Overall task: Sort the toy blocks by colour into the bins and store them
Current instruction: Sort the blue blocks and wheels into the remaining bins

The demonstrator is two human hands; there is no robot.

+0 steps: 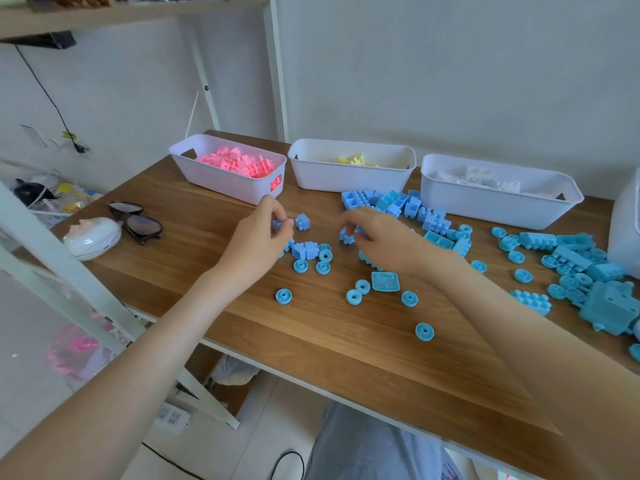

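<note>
Blue toy blocks and blue wheels (353, 296) lie scattered over the wooden table (346, 358). Three white bins stand along the back: one with pink blocks (228, 174), one with yellow blocks (349, 174), one with white blocks (498, 199). My left hand (259, 242) pinches a small blue block (277, 224) in front of the pink bin, next to another small blue cube (302, 221). My right hand (384, 242) grips a small blue block (347, 235) near the blue pile (394, 204).
Sunglasses (136, 220) and a white case (91, 237) lie at the table's left end. A large blue toy piece (609, 311) and more blue blocks crowd the right side. A white container (627, 233) stands at the far right edge. A white shelf frame rises on the left.
</note>
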